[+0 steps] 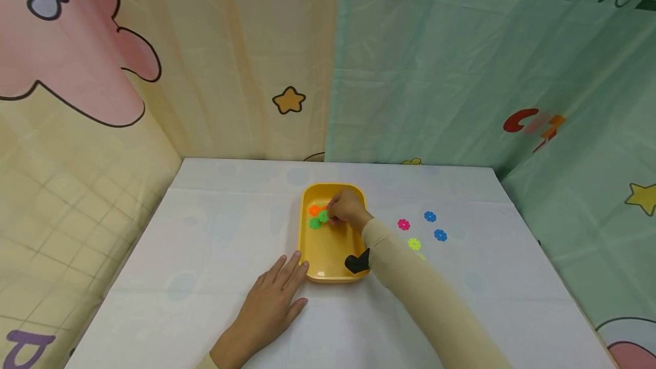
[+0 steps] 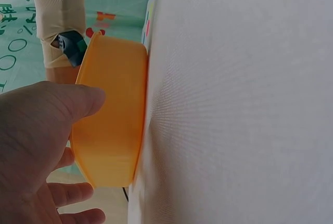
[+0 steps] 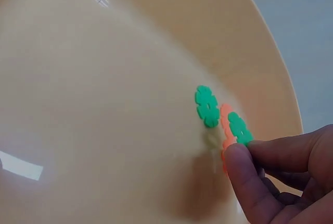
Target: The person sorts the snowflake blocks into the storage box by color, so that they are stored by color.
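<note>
A yellow tray (image 1: 328,249) stands on the white-covered table. My right hand (image 1: 348,208) reaches into its far part, its thumb and finger pinching the edge of a green notched flower-shaped disc (image 3: 240,129). Another green disc (image 3: 207,106) lies beside it on the tray floor. Orange discs (image 1: 314,210) lie close by, partly behind the green one and my fingers. My left hand (image 1: 271,300) lies at the tray's near left corner, fingers extended towards the rim. In the left wrist view, the thumb points across the tray's outer wall (image 2: 117,130).
Right of the tray lie loose discs: a pink one (image 1: 404,224), two blue ones (image 1: 430,216) and yellow ones (image 1: 414,244), one partly hidden by my right sleeve (image 1: 410,278). Printed curtains (image 1: 410,73) hang behind the table.
</note>
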### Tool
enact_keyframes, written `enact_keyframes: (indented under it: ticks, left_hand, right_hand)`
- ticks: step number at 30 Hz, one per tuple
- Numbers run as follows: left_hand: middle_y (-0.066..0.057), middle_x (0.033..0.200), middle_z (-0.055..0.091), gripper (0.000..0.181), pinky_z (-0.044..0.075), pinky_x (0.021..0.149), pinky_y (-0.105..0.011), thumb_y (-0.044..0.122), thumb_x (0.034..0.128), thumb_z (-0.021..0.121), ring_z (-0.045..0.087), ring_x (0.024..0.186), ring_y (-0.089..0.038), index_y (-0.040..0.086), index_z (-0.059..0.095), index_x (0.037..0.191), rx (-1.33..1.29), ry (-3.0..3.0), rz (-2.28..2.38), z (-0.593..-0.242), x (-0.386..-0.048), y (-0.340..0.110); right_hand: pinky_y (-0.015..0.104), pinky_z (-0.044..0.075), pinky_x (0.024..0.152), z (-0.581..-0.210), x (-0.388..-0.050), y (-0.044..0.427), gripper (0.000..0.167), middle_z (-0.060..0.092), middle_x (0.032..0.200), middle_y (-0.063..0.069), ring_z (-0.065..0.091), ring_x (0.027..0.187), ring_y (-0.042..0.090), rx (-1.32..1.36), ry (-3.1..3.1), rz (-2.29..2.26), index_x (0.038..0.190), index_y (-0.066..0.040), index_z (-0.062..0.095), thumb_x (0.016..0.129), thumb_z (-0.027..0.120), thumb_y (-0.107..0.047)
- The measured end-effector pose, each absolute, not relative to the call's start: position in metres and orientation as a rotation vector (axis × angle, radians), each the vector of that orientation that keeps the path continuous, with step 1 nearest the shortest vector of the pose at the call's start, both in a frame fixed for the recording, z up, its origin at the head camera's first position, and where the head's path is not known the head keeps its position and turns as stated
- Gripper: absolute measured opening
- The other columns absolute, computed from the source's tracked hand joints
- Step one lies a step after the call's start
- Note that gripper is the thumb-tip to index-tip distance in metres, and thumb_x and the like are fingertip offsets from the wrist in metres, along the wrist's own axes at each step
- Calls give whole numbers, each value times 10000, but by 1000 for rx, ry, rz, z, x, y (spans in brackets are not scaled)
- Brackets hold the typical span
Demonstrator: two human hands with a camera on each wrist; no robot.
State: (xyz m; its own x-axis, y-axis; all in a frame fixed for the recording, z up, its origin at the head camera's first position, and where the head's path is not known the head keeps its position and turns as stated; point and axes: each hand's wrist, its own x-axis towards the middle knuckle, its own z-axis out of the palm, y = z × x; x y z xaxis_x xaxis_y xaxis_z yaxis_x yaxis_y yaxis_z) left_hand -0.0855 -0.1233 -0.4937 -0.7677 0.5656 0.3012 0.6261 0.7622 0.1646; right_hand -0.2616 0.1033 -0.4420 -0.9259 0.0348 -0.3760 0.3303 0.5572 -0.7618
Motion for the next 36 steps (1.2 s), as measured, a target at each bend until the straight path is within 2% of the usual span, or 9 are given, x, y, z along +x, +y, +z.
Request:
enact_keyframes:
  ticks: [4,9,12,20,27,32,36]
  left_hand:
    - [-89,1626,384,748,522,980,-525,409,895,778,448,1419,-374,145,478,1527,-941,-2716,-376,-495,-84,-123]
    - [-94,1624,386,753,525,974,-518,415,892,779,453,1414,-372,144,477,1526,-946,-2707,-358,-495,-84,-122]
    - [-93,1622,390,751,527,969,-518,413,890,781,461,1407,-374,142,482,1523,-947,-2699,-353,-495,-85,-122]
    - [-90,1623,388,750,529,964,-520,412,889,782,465,1403,-377,143,483,1522,-948,-2697,-358,-494,-86,-122]
    - [-84,1626,383,750,531,959,-522,405,890,783,464,1403,-378,148,478,1525,-949,-2696,-370,-495,-86,-122]
    - [-89,1623,388,755,531,960,-525,407,886,786,466,1402,-376,147,479,1525,-943,-2694,-366,-495,-86,-122]
    - [-96,1626,380,761,527,969,-530,412,890,781,462,1406,-379,148,469,1532,-942,-2696,-361,-495,-87,-123]
  right_hand:
    - [312,607,655,-447,-262,104,78,656,794,116,650,626,222,310,2549,-1193,843,35,734,894,675,47]
    - [261,527,517,-452,-261,105,146,644,695,103,592,557,205,318,2603,-1105,807,32,737,926,654,16]
    - [239,496,477,-454,-261,105,151,614,648,83,575,526,190,333,2615,-1082,803,24,727,931,647,9]
    - [270,566,549,-455,-258,104,79,615,682,96,602,538,207,352,2588,-1125,824,10,696,891,662,33]
    - [266,574,566,-455,-255,104,61,637,706,109,610,556,206,329,2591,-1144,834,5,680,890,704,6]
    - [260,545,580,-450,-255,106,61,642,700,99,600,576,187,287,2556,-1241,864,-8,680,922,663,-15]
    - [320,605,682,-435,-253,109,53,637,742,98,613,600,170,244,2418,-1483,921,20,674,949,639,-10]
